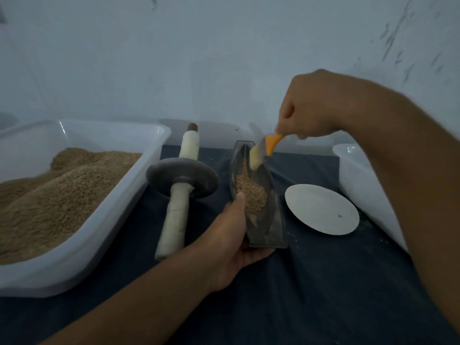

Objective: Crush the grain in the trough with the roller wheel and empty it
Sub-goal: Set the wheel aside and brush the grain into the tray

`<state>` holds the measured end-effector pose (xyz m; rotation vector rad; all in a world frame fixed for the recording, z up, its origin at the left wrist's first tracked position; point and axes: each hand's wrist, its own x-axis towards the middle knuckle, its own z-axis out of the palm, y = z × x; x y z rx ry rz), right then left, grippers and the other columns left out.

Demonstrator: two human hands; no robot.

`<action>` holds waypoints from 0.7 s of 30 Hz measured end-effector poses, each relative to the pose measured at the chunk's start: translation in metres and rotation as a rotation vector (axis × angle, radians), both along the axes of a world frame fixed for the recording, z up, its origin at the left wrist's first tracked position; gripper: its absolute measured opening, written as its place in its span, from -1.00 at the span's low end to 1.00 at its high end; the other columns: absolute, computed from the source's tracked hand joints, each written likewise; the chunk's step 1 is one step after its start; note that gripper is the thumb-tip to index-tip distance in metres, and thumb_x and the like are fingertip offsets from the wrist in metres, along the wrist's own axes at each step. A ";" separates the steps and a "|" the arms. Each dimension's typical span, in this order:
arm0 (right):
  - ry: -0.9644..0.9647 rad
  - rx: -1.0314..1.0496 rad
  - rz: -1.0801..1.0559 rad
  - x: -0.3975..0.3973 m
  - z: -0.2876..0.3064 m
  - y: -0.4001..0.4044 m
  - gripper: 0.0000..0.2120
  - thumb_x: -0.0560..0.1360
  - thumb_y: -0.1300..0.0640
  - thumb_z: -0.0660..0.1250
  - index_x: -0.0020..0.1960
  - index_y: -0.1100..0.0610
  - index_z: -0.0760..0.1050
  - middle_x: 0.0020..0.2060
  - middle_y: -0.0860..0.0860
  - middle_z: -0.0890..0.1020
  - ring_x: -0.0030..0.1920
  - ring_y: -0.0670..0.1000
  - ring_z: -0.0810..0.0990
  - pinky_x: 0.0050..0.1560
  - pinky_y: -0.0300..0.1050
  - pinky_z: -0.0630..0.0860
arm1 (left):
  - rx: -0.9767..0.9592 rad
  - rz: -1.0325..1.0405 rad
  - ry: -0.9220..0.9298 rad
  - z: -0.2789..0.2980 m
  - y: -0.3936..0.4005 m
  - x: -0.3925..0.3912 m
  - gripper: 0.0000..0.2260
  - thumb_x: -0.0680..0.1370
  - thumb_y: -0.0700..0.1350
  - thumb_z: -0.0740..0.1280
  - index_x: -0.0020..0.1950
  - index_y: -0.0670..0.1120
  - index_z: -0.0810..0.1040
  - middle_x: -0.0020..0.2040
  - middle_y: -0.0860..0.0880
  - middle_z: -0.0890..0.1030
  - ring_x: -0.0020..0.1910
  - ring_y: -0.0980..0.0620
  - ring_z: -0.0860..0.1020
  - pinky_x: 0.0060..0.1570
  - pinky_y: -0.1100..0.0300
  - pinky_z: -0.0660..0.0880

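Observation:
A narrow dark boat-shaped trough (pixel 270 215) lies on the dark cloth at the centre, with a small heap of tan grain (pixel 250 192) inside. My left hand (pixel 234 242) grips the trough's near left side, thumb on the rim. My right hand (pixel 308 110) hovers above the far end and holds a small brush (pixel 263 150) with an orange handle, its pale bristles down inside the trough. The roller wheel (pixel 181 180), a dark disc on a long pale-wrapped axle, lies on the cloth just left of the trough, untouched.
A large white tub (pixel 139 185) full of grain fills the left side. A round white plate (pixel 322 210) sits right of the trough. Another white tub (pixel 361 180) stands at the right edge. A pale wall closes the back.

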<state>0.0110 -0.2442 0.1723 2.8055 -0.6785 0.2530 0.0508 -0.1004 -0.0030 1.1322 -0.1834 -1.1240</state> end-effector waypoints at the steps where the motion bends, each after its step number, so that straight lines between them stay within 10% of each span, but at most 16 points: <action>1: -0.059 -0.007 -0.024 0.005 -0.007 -0.007 -0.83 0.47 -0.04 0.42 -0.09 0.06 0.65 -0.28 0.01 0.61 -0.30 0.05 0.58 -0.25 -0.11 0.53 | -0.004 -0.009 -0.007 0.000 0.000 0.000 -0.67 0.64 0.19 0.17 0.32 0.07 0.49 0.00 -0.04 0.72 -0.11 -0.01 0.70 -0.24 0.11 0.61; 10: -0.117 -0.024 -0.030 0.031 -0.111 -0.024 -0.70 0.62 -0.01 0.24 -0.19 0.13 0.55 -0.33 0.03 0.44 -0.32 0.06 0.45 -0.33 -0.13 0.34 | -0.025 -0.026 -0.014 -0.006 -0.006 0.005 -0.55 0.48 -0.34 0.29 0.30 0.04 0.46 0.00 -0.11 0.71 -0.14 -0.07 0.71 -0.25 0.07 0.62; 21: -0.140 -0.039 -0.079 0.033 -0.104 -0.021 -0.82 0.59 0.11 0.28 -0.13 0.14 0.58 -0.31 0.03 0.45 -0.29 0.06 0.44 -0.33 -0.16 0.30 | 0.029 -0.049 -0.042 0.002 -0.011 0.006 -0.48 0.45 -0.43 0.18 0.28 0.03 0.50 -0.03 -0.10 0.71 -0.20 -0.05 0.71 -0.27 0.07 0.61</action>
